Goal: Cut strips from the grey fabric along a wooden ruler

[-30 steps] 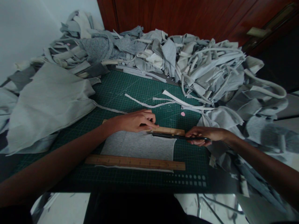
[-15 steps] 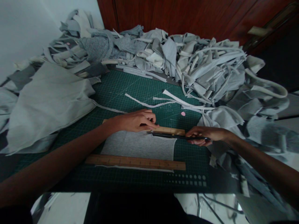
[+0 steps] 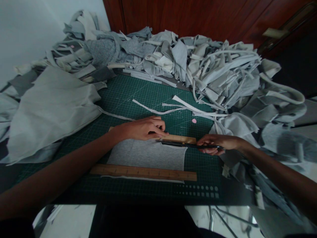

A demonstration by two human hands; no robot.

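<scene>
A piece of grey knit fabric [image 3: 148, 155] lies flat on a green cutting mat [image 3: 119, 96]. Across its near edge rests one wooden ruler [image 3: 148, 172]; along its far edge lies a second wooden ruler [image 3: 182, 138], partly covered by my left hand [image 3: 146, 128]. That hand is bent, with thumb and forefinger brought together over the ruler near the fabric's edge; what they pinch is hidden. My right hand [image 3: 214, 142] is closed around black scissors [image 3: 177, 143]. Their blades point left along the fabric's far edge, where the cut edge curls slightly.
Several thin pale fabric strips [image 3: 190, 107] and a small pink piece [image 3: 194, 121] lie beyond my hands. Heaps of grey scraps [image 3: 228, 72] line the back and right. A large pale fabric piece [image 3: 54, 105] covers the left. A wooden door [image 3: 188, 18] stands behind.
</scene>
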